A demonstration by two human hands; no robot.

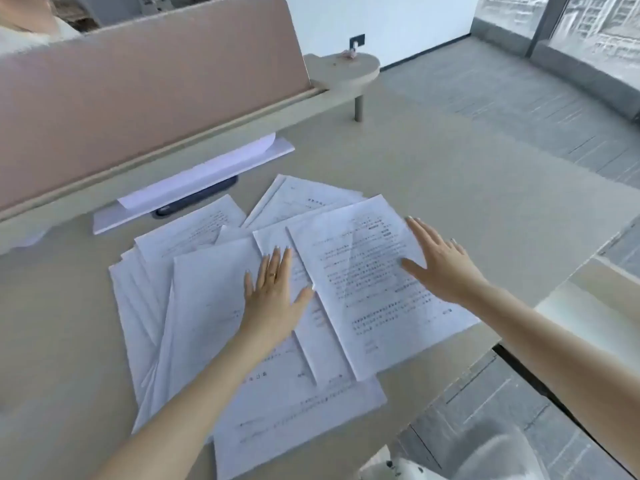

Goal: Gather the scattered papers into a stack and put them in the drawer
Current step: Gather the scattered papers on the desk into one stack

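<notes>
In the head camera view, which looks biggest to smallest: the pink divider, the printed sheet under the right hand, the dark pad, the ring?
1. Pink divider
2. Printed sheet, though it lies nearer the camera
3. Dark pad, partly covered
4. Ring

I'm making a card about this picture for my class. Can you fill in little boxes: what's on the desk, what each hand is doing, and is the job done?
papers: loose printed sheets fanned out, overlapping, on the desk
left hand: left hand flat on the middle sheets, fingers spread
right hand: right hand open, at the right edge of the top sheet
behind papers: pale folder by the divider
job done: no, not stacked yet
</notes>
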